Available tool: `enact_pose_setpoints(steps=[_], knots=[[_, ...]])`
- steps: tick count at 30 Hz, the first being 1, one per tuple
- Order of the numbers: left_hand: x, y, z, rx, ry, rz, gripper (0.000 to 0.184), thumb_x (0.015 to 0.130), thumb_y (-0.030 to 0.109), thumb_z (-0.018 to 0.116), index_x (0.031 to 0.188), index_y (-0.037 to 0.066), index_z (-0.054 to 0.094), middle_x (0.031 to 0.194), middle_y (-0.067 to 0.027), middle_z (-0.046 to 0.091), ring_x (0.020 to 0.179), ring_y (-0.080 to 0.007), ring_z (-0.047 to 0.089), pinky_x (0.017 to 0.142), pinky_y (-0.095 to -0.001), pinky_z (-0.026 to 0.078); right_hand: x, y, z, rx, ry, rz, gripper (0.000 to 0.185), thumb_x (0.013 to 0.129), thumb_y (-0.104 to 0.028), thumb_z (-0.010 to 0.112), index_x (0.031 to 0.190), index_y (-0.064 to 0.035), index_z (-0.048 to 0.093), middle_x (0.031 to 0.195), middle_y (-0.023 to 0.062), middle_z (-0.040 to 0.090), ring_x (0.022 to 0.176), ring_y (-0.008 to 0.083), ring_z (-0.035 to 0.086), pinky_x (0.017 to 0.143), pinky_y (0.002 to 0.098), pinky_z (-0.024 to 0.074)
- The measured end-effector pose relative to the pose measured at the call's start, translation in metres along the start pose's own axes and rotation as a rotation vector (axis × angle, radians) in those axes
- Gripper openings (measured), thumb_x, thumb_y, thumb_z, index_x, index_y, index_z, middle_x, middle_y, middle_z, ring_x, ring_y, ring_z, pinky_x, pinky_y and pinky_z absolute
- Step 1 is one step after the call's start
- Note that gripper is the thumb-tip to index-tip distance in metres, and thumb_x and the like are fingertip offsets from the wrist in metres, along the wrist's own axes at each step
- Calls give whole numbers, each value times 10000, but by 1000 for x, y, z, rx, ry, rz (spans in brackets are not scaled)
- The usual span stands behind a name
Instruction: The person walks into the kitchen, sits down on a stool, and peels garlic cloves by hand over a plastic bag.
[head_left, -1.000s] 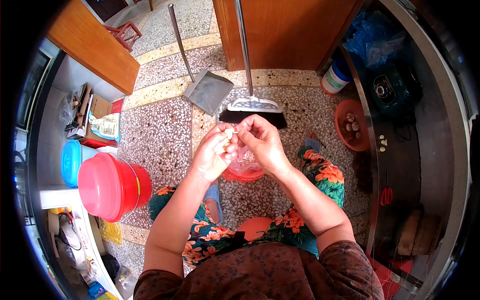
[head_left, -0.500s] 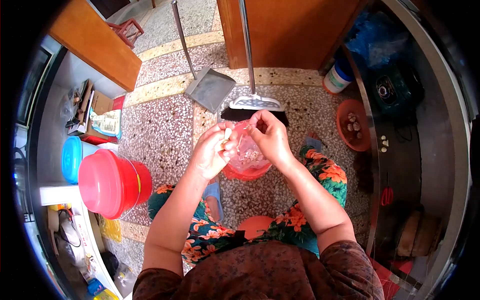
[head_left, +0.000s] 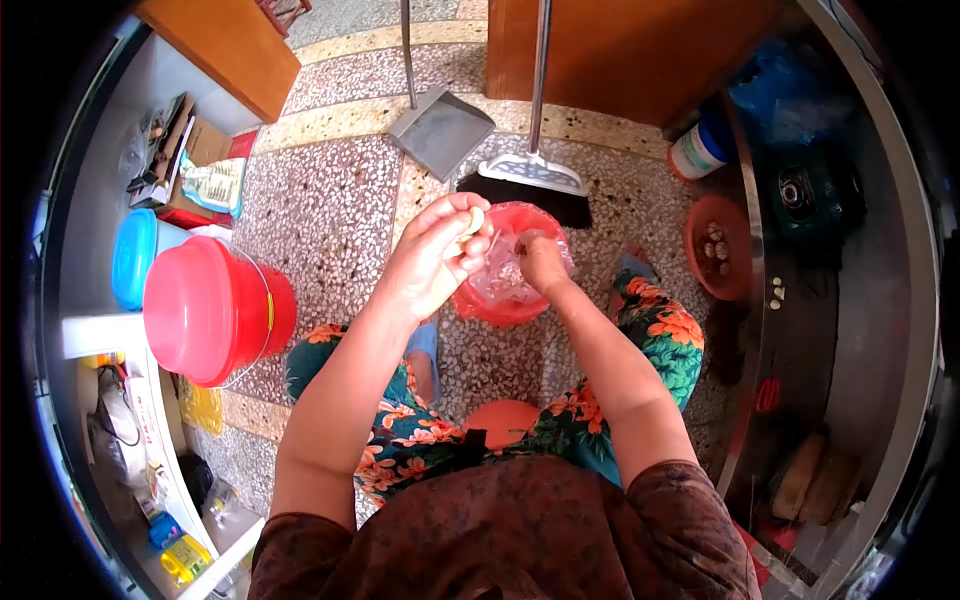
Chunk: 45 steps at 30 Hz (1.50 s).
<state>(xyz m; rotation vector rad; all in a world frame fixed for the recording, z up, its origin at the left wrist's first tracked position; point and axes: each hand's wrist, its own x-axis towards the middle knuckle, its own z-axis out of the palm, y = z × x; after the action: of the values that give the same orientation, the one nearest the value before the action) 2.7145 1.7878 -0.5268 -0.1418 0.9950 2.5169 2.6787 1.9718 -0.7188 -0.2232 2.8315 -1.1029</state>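
Note:
My left hand (head_left: 430, 255) is raised at the left of a red bin and pinches pale garlic cloves (head_left: 472, 222) between thumb and fingers. My right hand (head_left: 543, 262) reaches over the mouth of the red bin (head_left: 497, 312), its fingers curled; what they hold, if anything, is hidden. A clear plastic bag (head_left: 490, 280) lines the bin, with pale scraps like peelings inside. To the right, an orange basin (head_left: 705, 275) holds several garlic bulbs (head_left: 715, 248). A few peeled cloves (head_left: 776, 292) lie on the dark shelf beyond it.
A broom (head_left: 530, 175) and a grey dustpan (head_left: 442, 130) stand just beyond the bin. At left are a red lidded bucket (head_left: 215, 310) and a blue-lidded bucket (head_left: 135, 260). Red scissors (head_left: 768, 394) lie on the right shelf. An orange stool (head_left: 500, 422) shows between the knees.
My right hand has moved away from the left and down over the bin. My left hand has risen slightly, still pinching the cloves. The camera view has shifted.

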Motion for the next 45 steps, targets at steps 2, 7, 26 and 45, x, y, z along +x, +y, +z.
enact_pose_setpoints(steps=[2,7,26,45], knots=[[-1,2,-1,7,1,7,128,930,86,460,1025,39,532,859,-61,524,667,-95,456,556,-209,376,1,11,7,-26,-8,17,101,724,-13,578,802,-38,637,791,191,641,782,355,635,696,399,498],[-3,4,1,26,37,11,120,927,91,481,1018,40,541,849,-55,527,671,-96,461,557,-209,381,4,13,8,-48,-27,11,103,726,-15,570,801,-39,637,787,182,642,764,344,636,682,385,500],[12,-18,12,6,22,-147,106,935,118,495,962,39,561,800,-7,558,645,-72,493,540,-187,380,-36,-137,-149,690,-23,-220,262,752,-83,726,777,-27,471,717,7,512,701,84,489,629,247,423],[10,-18,17,-66,-126,-137,129,890,89,572,997,23,603,829,-41,573,667,-96,471,564,-203,381,-37,-128,-154,1195,-216,-103,163,876,-72,628,826,-49,474,784,-30,481,751,42,455,666,206,402]])
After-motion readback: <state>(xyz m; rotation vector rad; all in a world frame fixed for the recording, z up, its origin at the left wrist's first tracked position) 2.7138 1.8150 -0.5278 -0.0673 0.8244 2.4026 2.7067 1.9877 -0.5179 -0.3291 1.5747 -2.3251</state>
